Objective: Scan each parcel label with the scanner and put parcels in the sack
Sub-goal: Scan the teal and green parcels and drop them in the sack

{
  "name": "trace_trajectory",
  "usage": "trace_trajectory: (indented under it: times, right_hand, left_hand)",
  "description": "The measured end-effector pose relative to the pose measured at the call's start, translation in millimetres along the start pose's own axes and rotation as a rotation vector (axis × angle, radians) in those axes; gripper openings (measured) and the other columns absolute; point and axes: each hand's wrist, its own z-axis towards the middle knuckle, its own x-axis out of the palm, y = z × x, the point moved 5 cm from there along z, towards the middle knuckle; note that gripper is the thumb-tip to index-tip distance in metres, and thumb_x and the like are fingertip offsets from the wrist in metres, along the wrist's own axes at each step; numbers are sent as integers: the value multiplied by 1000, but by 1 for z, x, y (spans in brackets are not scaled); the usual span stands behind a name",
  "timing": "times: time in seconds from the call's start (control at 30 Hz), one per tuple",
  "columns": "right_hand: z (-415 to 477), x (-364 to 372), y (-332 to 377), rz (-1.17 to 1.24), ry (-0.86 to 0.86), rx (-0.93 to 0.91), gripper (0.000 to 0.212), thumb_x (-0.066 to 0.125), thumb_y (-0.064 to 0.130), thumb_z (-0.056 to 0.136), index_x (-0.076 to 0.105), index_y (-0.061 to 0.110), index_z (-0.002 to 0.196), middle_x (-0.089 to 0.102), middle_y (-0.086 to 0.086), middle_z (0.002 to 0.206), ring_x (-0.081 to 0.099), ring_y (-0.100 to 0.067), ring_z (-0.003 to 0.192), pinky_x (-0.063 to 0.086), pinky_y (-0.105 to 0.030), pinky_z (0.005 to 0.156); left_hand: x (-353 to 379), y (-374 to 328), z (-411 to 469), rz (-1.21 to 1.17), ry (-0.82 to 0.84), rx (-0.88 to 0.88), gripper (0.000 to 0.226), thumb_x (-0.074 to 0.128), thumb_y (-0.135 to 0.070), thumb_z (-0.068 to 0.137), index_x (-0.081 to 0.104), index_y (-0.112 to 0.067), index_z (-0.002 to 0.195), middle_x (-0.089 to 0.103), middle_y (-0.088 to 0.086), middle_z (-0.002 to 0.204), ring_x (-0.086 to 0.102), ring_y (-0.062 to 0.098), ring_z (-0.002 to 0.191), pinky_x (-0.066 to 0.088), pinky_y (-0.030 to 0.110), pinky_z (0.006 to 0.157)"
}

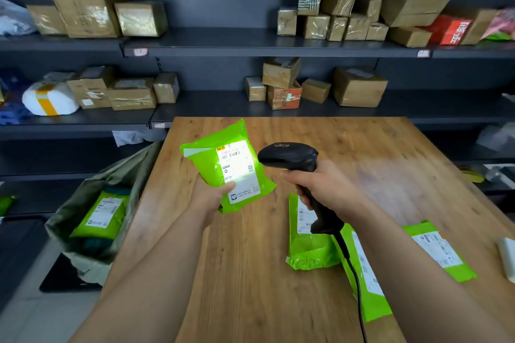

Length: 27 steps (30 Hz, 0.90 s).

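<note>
Left hand [207,198]: clamped on green parcel [223,164], raised above table [250,273].
Right hand [320,184]: wrapped round scanner [289,157], aimed at label [237,167].
Tip: tilt label to cut glare; hold steady.
Sack [83,203]: open, left of table.

Bare forearms — no sleeves (visible).

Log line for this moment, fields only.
left hand: holds green parcel | right hand: scanner lighting label | sack: one parcel visible | table: three parcels
</note>
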Motion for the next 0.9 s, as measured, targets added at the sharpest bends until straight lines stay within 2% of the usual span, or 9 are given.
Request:
trace_trajectory:
  times: [0.17, 0.3, 0.43, 0.73, 0.9]
  right_hand:
    - [1, 1, -2, 17, 21, 9, 28, 67, 19, 87, 55, 5, 66, 51, -6, 54, 45, -19, 45, 39, -29, 48]
    - [2, 0, -1, 2, 38, 3, 28, 67, 20, 87, 55, 6, 67, 51, -4, 53, 45, -20, 46, 40, -29, 48]
    - [1, -1, 0, -1, 49, 4, 27, 67, 21, 87, 55, 6, 67, 51, -5, 54, 45, -21, 47, 40, -29, 49]
    - [2, -7, 5, 32, 15, 6, 24, 68, 20, 86, 57, 8, 68, 53, -8, 58, 46, -19, 47, 41, -29, 49]
    - [2, -8, 4, 10, 23, -1, 26, 67, 20, 87, 56, 6, 69, 52, -7, 57, 46, -19, 47, 40, -29, 49]
  left_hand:
    - [1, 1, 2, 10, 6, 8, 55, 77, -3, 75, 57, -17, 124, 71, 5, 111, 71, 28, 93, 58, 54, 75]
    - [1, 1, 1, 15, 11, 0, 54, 77, -4, 76, 56, -16, 124, 71, 6, 111, 71, 29, 93, 59, 48, 71]
    - [1, 0, 3, 26, 17, 4, 58, 80, -8, 71, 57, -17, 123, 71, 5, 112, 71, 29, 95, 58, 54, 75]
    - [5, -1, 6, 25, 15, 10, 53, 80, -5, 73, 59, -17, 120, 72, 4, 110, 71, 27, 95, 57, 55, 79]
    - [8, -10, 8, 23, 9, 28, 58, 81, -4, 71, 57, -17, 123, 71, 4, 112, 70, 28, 96, 57, 56, 78]
